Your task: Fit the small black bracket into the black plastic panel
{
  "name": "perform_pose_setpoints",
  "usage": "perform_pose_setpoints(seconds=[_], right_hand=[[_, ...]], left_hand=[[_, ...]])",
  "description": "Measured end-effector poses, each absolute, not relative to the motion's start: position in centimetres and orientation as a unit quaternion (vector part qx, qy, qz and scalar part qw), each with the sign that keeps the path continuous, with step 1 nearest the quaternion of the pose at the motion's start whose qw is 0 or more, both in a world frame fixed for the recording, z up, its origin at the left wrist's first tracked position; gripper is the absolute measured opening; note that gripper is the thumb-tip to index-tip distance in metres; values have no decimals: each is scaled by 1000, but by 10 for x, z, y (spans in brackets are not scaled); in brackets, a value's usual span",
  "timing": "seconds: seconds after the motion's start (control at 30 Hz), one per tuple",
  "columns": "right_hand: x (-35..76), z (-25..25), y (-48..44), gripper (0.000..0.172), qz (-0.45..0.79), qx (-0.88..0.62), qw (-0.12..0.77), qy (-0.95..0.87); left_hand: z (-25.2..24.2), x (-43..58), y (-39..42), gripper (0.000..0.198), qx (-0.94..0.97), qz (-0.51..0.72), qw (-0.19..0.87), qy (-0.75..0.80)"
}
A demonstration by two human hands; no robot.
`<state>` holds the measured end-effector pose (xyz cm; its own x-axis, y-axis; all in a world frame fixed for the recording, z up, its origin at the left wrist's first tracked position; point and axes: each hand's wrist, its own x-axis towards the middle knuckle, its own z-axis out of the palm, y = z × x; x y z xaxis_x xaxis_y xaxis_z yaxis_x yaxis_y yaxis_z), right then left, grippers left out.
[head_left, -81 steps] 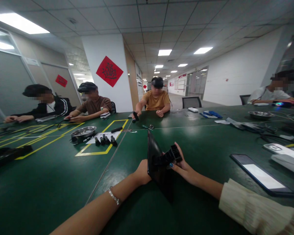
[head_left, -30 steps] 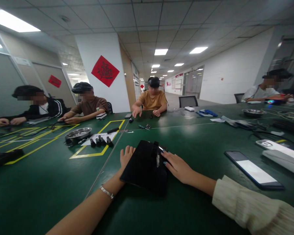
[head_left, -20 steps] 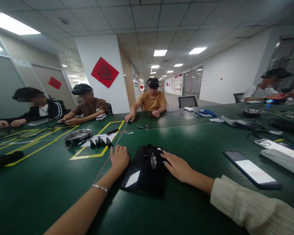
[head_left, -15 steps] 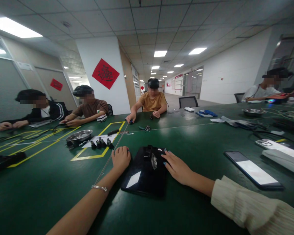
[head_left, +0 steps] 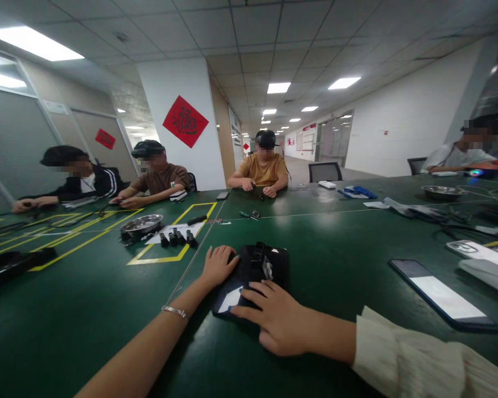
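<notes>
- Thing in hand: black glossy base plate (head_left: 249, 275), lying flat on the green table (head_left: 336, 276) right in front of the wearer.
- On plate: black bracket (head_left: 258, 253) standing near the far edge; small clear plastic bag (head_left: 268, 269) just beside it, contents unreadable. Bright white patch (head_left: 230, 300) at near left, label or glare, can't tell.
- Left hand (head_left: 219, 268): fingers loosely spread over the plate's left edge, not pinching anything.
- Right hand (head_left: 280, 312): palm down, fingers fanned over the plate's near part, tips at the white patch; contact or slight hover unclear. Grips nothing.
- Progress, judged: plate looks set down, bracket in place on it. Bag lies loose on top. How much is left can't be told.
- Nearby: four black fittings (head_left: 191, 239) by the white paper (head_left: 157, 236), well apart from both hands; steel bowl (head_left: 142, 224) just left; smartphone (head_left: 442, 296) far right.
- Vs 2.7 s ago: plate was tipped up, right hand gripping a black part at its face; now flat, grip gone.
- Vs 0.5 s ago: right hand shifted from plate's right side to near part; left hand came off the table onto the edge. Co-worker opposite (head_left: 263, 168) drew the reaching arm back, both hands now close together.
</notes>
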<state>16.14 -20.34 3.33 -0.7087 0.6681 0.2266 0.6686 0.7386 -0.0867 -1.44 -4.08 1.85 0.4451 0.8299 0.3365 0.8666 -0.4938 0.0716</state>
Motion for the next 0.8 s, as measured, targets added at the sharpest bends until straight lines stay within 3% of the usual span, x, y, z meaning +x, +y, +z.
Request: perform_pose_setpoints(seconds=[0.13, 0.23, 0.3, 0.47, 0.8], right_hand=[[175, 34, -193, 67, 3, -442, 81, -893], [172, 38, -193, 61, 2, -514, 58, -856], [163, 41, -195, 54, 0, -553, 78, -829], [132, 29, -189, 66, 21, -545, 147, -825], [126, 22, -170, 46, 28, -597, 148, -788]], left_hand=[[16, -14, -43, 31, -863, -181, 69, -467], [15, -13, -44, 31, -852, -207, 100, -470], [14, -12, -44, 31, -842, -218, 116, -480], [15, -12, -43, 29, -858, -188, 110, -466], [6, -16, -32, 29, -886, -230, 102, -390]])
